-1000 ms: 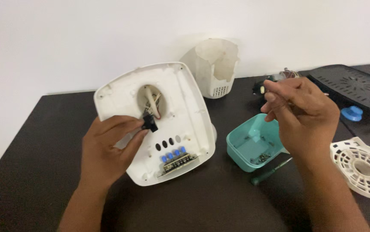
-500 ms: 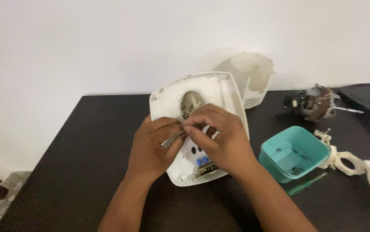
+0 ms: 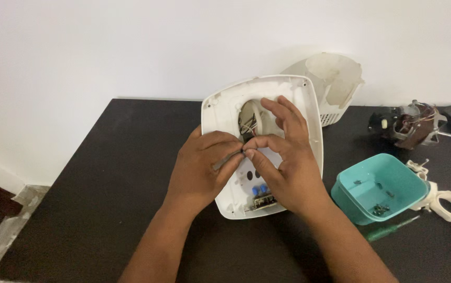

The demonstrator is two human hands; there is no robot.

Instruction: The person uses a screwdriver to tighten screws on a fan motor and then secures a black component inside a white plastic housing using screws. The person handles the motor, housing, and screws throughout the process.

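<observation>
A white plastic appliance base (image 3: 220, 112) lies tilted on the dark table (image 3: 110, 173), its inside facing up, with a round opening and wires showing near the top. My left hand (image 3: 202, 167) and my right hand (image 3: 283, 167) meet over its middle. Their fingertips pinch a small black part (image 3: 247, 138) between them, just below the wires. Blue switch buttons (image 3: 259, 189) show under my right hand at the base's lower edge.
A teal plastic tub (image 3: 380, 186) holding several small screws stands to the right, a green screwdriver (image 3: 390, 229) in front of it. A white housing shell (image 3: 333, 78) stands behind the base. A bare motor (image 3: 406, 124) and white ring parts (image 3: 448, 202) lie at the right.
My right hand came from over the teal tub to the base and joined my left hand on the small black part. The view shifted left, so the base sits more to the centre.
</observation>
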